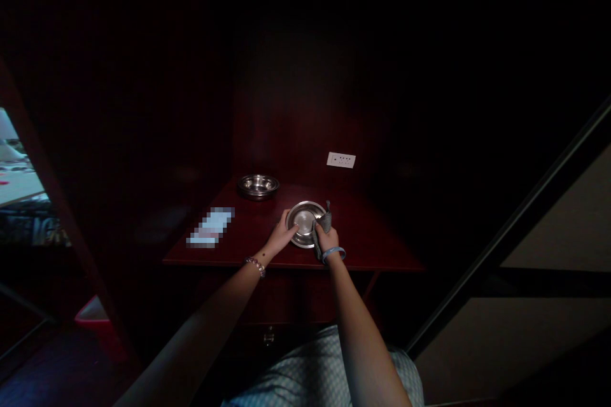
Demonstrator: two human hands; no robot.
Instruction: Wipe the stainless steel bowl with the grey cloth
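Note:
A round steel plate [303, 219] lies near the front edge of a dark red wooden table [372, 235]. My left hand [281, 234] rests on the plate's left rim, fingers curled over the edge. My right hand [326, 238] is closed on a grey cloth [324, 222] and presses it against the plate's right side. A bead bracelet is on my left wrist and a light blue band on my right.
A steel bowl [258, 186] stands at the table's back left. A flat blurred item [210, 227] lies on the left part of the table. A white socket panel [340, 159] is on the dark back wall. A red and white bin [93, 315] stands on the floor at left.

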